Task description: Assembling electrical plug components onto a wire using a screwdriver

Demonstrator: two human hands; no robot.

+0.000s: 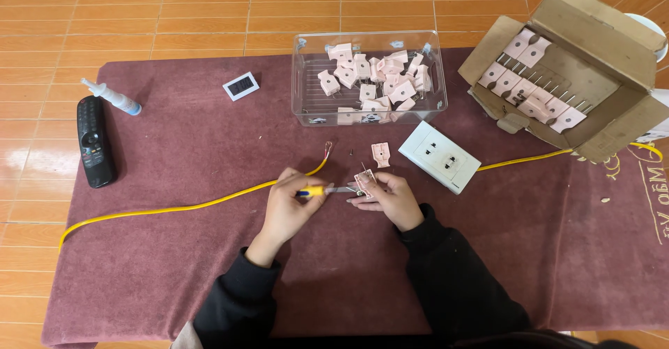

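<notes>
My left hand (289,203) grips a small screwdriver (322,191) with a yellow and blue handle, its tip pointing right into a pink plug part (364,182). My right hand (390,197) holds that pink plug part just above the maroon table cloth (174,265). A yellow cable (174,208) runs across the table, its stripped end lying just above my left hand. Another loose pink plug half (380,154) lies beyond my hands, next to a white wall socket (439,157).
A clear plastic bin (369,77) holds several pink plug parts. An open cardboard box (564,77) at the right holds more plugs with metal pins. A black remote (94,141), a small white bottle (111,97) and a small digital display (241,86) lie at the left.
</notes>
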